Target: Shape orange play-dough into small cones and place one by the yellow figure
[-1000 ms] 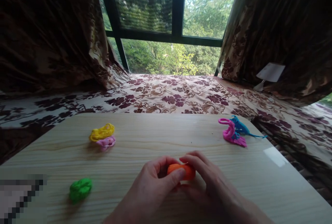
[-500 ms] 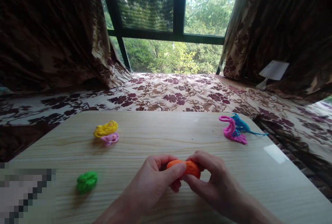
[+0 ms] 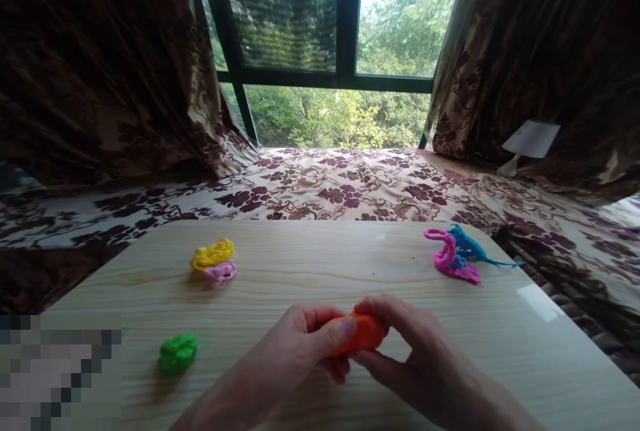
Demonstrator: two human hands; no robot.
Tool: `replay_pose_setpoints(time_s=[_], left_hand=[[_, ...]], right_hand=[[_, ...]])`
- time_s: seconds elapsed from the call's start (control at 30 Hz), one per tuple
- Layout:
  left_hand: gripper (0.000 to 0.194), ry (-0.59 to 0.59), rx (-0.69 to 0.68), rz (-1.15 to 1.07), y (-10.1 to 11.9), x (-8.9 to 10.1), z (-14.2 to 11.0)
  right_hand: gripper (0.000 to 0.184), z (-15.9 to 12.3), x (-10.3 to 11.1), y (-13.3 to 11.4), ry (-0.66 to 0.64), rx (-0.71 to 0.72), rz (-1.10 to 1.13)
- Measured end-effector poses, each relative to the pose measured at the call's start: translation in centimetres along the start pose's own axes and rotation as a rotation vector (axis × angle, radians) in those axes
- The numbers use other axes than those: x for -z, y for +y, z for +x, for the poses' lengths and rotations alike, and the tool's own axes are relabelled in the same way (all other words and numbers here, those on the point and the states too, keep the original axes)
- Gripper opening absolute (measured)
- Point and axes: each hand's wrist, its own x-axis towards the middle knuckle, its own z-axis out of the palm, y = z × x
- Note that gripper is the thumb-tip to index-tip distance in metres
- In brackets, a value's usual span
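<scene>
One orange lump [image 3: 369,332] shows in the head view, held over the near part of the desk [image 3: 320,251], its two ends partly covered. The left hand [image 3: 305,348] has its grip closed around one end, thumb pressed across the front and the lower fingers curled mostly out of sight. The right hand [image 3: 425,351] clasps the other end, fingers arched over the top and thumb reaching underneath. Both forearms [image 3: 217,396] run off the bottom edge. A blocky patch [image 3: 55,378] masks the lower left corner, near a green lump [image 3: 178,353]. Far right, a pink piece [image 3: 443,260] hides part of a blue piece [image 3: 469,246].
</scene>
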Motion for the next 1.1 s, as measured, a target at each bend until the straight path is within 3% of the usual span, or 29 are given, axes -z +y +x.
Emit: replay_pose_setpoints(time_s=[0.07, 0.2, 0.23, 0.33, 0.4, 0.5, 0.63, 0.8, 0.93, 1.0, 1.1], left_hand=[[0.03, 0.055, -0.039, 0.139, -0.1, -0.1, 0.0], [0.029, 0.297, -0.156, 0.42, -0.2, -0.3, 0.1], [0.031, 0.29, -0.138, 0.404, -0.2, -0.3, 0.2], [0.04, 0.12, 0.003, 0.144, -0.1, -0.3, 0.2], [0.041, 0.048, 0.049, -0.031, 0.1, -0.4, 0.0], [0.038, 0.031, 0.04, -0.118, 0.2, -0.4, -0.2], [0.039, -0.022, 0.028, -0.1, 0.1, -0.4, -0.2], [0.032, -0.015, 0.054, -0.156, -0.1, -0.6, -0.2], [0.031, -0.025, 0.061, -0.18, -0.1, -0.5, -0.4], [0.031, -0.031, 0.02, -0.069, 0.3, -0.5, -0.5], [0.026, 0.035, -0.108, 0.318, 1.1, -0.4, -0.7]], right_hand=[[0.021, 0.1, -0.1, 0.1, -0.045, -0.104, 0.065], [0.014, 0.2, -0.5, 0.7, -0.132, -0.29, 0.215], [0.02, 0.1, -0.5, 0.9, -0.116, -0.26, 0.183], [0.047, 0.0, -0.5, 1.0, -0.046, -0.036, 0.019], [0.052, 0.0, -0.3, 0.8, -0.017, 0.085, -0.031], [0.055, 0.0, 0.0, 0.2, -0.012, 0.14, -0.054], [0.054, 0.1, 0.3, -0.4, -0.133, 0.125, -0.057], [0.052, 0.0, 0.4, -0.5, -0.097, 0.141, -0.082], [0.034, 0.0, 0.3, -0.5, -0.083, 0.144, -0.067], [0.025, 0.0, 0.1, -0.4, -0.017, 0.074, -0.031], [0.012, 0.2, -0.1, 0.0, 0.032, -0.158, 0.136]])
